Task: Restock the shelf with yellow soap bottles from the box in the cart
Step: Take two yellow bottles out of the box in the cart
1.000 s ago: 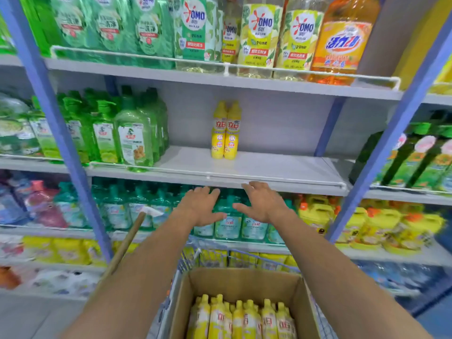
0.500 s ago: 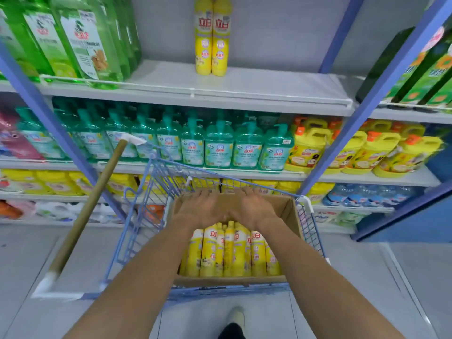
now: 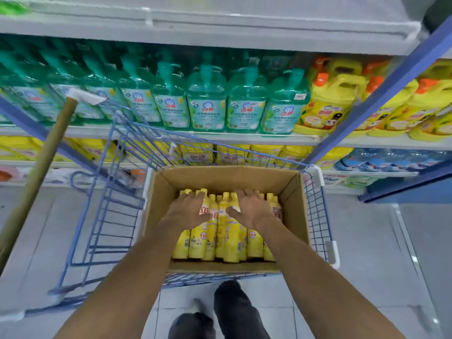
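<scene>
Fingers (image 3: 195, 199) of both hands lay spread, palms down, gripping nothing. Left hand (image 3: 186, 211) and right hand (image 3: 254, 211) rested inside the box (image 3: 220, 177), forearms extended, upon the yellow soap bottles (image 3: 227, 241) standing beneath them. Box sat in the cart (image 3: 102, 216); beyond it, the shelf (image 3: 244, 35).

bottles (image 3: 226, 237): yellow, red-marked labels, upright, packed tight in rows | box (image 3: 221, 177): brown cardboard, open top, in cart | cart (image 3: 102, 204): blue wire, before shelf | shelf (image 3: 220, 25): grey, bare stretch above
</scene>
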Motion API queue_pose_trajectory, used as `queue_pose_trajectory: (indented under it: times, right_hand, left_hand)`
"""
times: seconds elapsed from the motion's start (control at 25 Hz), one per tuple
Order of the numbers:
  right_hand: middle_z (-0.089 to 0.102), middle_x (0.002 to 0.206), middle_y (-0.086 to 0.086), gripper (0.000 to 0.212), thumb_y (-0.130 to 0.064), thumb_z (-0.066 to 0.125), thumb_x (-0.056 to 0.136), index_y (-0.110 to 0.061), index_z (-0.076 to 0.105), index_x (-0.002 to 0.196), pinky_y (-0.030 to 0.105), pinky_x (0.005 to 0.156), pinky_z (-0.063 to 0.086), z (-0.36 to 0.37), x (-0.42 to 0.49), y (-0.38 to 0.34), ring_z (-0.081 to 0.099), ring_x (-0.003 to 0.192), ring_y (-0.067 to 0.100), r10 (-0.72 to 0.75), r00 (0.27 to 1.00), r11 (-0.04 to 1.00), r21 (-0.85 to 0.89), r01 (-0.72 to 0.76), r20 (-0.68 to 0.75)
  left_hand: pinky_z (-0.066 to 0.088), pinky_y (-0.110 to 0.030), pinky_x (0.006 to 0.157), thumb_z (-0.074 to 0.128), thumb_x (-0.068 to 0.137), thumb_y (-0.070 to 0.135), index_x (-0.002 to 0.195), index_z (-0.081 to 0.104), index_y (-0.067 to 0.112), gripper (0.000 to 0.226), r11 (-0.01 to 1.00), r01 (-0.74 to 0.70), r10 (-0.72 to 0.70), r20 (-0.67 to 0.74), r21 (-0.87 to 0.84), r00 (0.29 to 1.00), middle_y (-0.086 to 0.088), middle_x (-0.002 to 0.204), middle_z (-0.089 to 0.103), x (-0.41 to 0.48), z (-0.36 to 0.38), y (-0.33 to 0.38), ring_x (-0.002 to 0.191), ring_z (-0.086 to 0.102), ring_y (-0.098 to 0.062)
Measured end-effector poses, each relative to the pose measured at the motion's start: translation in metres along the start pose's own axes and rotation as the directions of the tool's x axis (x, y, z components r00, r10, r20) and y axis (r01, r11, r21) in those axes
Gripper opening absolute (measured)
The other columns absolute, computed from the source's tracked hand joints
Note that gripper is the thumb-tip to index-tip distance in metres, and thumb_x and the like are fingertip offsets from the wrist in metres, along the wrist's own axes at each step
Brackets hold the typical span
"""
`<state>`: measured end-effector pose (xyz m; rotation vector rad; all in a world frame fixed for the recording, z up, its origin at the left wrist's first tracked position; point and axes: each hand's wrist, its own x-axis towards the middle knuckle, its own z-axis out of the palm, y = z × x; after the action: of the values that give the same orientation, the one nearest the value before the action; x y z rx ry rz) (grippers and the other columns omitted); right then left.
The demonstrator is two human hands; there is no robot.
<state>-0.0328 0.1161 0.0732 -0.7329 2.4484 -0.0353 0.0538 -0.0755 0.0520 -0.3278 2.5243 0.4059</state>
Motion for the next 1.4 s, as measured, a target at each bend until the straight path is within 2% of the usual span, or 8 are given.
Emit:
queue_pose_trajectory:
  times: [0.28,0.48,0.72,0.8,0.96,1.16,1.28,1.4]
  right_hand:
    - [0.041,0.147,0.015,0.068,-0.057,0.047,0.099,-0.007,0.039,0.144,0.048,0.102,0.045,0.052,0.055,0.024,0.037,0.138,0.035,0.054,0.990,0.998,0.026,-0.058,0.127]
    - [0.039,0.146,0.017,0.067,-0.051,0.052,0.100,-0.004,0.037,0.145,0.047,0.100,0.046,0.082,0.088,0.024,0.039,0.136,0.035,0.118,0.979,0.990,0.057,-0.129,0.168]
    - [0.040,0.147,0.020,0.068,-0.035,0.068,0.095,0.000,0.036,0.144,0.041,0.103,0.045,0.106,0.106,0.019,0.046,0.134,0.035,0.212,0.973,0.950,0.214,-0.227,0.091]
    - [0.042,0.147,0.019,0.068,-0.032,0.070,0.093,-0.002,0.037,0.144,0.040,0.104,0.045,0.109,0.107,0.017,0.047,0.134,0.035,0.240,0.969,0.938,0.243,-0.246,0.054]
    - [0.052,0.139,0.016,0.069,-0.031,0.077,0.088,-0.004,0.043,0.141,0.041,0.100,0.048,0.115,0.108,0.019,0.051,0.129,0.034,0.286,0.958,0.897,0.350,-0.272,0.011]
    - [0.058,0.136,0.011,0.072,-0.034,0.083,0.080,-0.009,0.049,0.138,0.037,0.097,0.048,0.117,0.105,0.022,0.055,0.125,0.031,0.336,0.942,0.832,0.464,-0.306,0.018]
    - [0.057,0.135,0.011,0.077,-0.039,0.085,0.078,-0.010,0.048,0.138,0.039,0.097,0.048,0.123,0.110,0.027,0.055,0.125,0.031,0.360,0.931,0.809,0.476,-0.344,0.060]
    - [0.051,0.141,0.014,0.085,-0.043,0.085,0.076,-0.010,0.043,0.142,0.039,0.099,0.047,0.130,0.105,0.027,0.053,0.127,0.032,0.371,0.925,0.813,0.454,-0.365,0.079]
  left_hand:
    - [0.046,-0.053,0.100,0.062,0.091,0.057,0.146,0.034,0.011,0.077,0.987,0.076,-0.064,0.085,-0.144,0.994,-0.016,0.141,0.046,0.066,0.036,-0.009,0.132,0.043,-0.037]
    - [0.044,-0.044,0.103,0.075,0.085,0.046,0.147,0.032,0.002,0.088,0.934,0.109,-0.086,0.081,-0.340,0.993,-0.020,0.143,0.045,0.108,0.058,-0.026,0.134,0.045,-0.038]
    - [0.042,-0.035,0.077,0.079,0.083,0.026,0.115,0.054,0.002,0.048,0.933,0.202,-0.207,0.017,-0.298,0.978,-0.020,0.124,0.057,0.121,0.074,-0.022,0.116,0.058,-0.037]
    - [0.041,-0.033,0.075,0.079,0.080,0.023,0.110,0.056,0.004,0.042,0.928,0.222,-0.232,0.001,-0.299,0.973,-0.018,0.121,0.060,0.124,0.078,-0.023,0.113,0.059,-0.036]
    - [0.053,-0.038,0.086,0.090,0.069,0.031,0.113,0.058,0.007,0.059,0.885,0.270,-0.267,0.062,-0.380,0.962,-0.014,0.120,0.063,0.131,0.075,-0.028,0.113,0.060,-0.034]
    - [0.053,-0.042,0.094,0.092,0.064,0.041,0.119,0.065,0.015,0.067,0.818,0.239,-0.184,0.157,-0.523,0.970,-0.005,0.122,0.065,0.132,0.092,-0.027,0.114,0.062,-0.028]
    - [0.051,-0.046,0.102,0.090,0.068,0.043,0.137,0.056,0.017,0.082,0.741,0.258,-0.161,0.210,-0.619,0.964,-0.003,0.136,0.059,0.131,0.105,-0.026,0.123,0.058,-0.026]
    - [0.051,-0.046,0.103,0.091,0.068,0.040,0.138,0.055,0.014,0.083,0.659,0.279,-0.193,0.201,-0.699,0.960,-0.005,0.137,0.057,0.128,0.113,-0.028,0.123,0.058,-0.026]
